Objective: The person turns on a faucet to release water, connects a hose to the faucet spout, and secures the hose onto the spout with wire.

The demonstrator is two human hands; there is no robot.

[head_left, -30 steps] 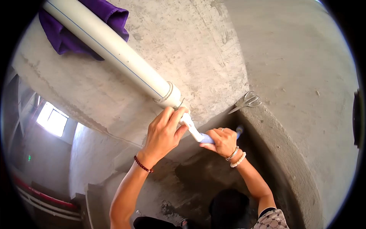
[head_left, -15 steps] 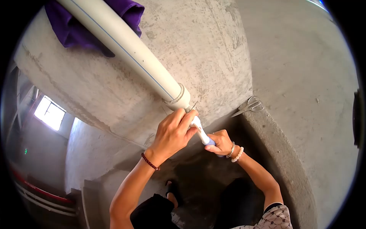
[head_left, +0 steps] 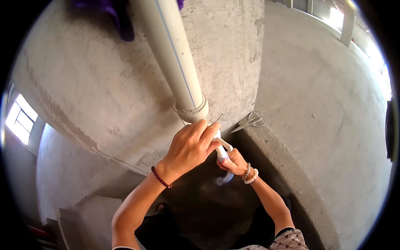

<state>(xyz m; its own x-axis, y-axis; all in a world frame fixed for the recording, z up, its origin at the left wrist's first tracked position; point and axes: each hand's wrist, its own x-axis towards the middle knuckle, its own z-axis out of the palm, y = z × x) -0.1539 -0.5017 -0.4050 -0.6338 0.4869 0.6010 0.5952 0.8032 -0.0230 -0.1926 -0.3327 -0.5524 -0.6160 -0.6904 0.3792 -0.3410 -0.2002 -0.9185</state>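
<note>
A thick white pipe (head_left: 173, 54) with a blue line slopes down to a collared end just above my left hand (head_left: 189, 146). The fingers of that hand are closed on the head of a white tool (head_left: 222, 152) with a blue handle, right at the pipe's end. My right hand (head_left: 234, 161) is wrapped round the handle, whose blue end sticks out below. A thin wire-like piece shows on each side beneath the collar. What my left fingertips pinch at the pipe end is hidden.
Scissors (head_left: 251, 121) lie on the corner of a concrete ledge (head_left: 287, 166) to the right. A purple cloth (head_left: 121, 18) is behind the pipe on the concrete surface (head_left: 104, 83). Below my hands is a dark recess. Windows show at the left and upper right.
The view has turned, so the pipe stands steeper and the scissors appear further left. The tool's handle has swung from pointing right to pointing down, with my right hand on it.
</note>
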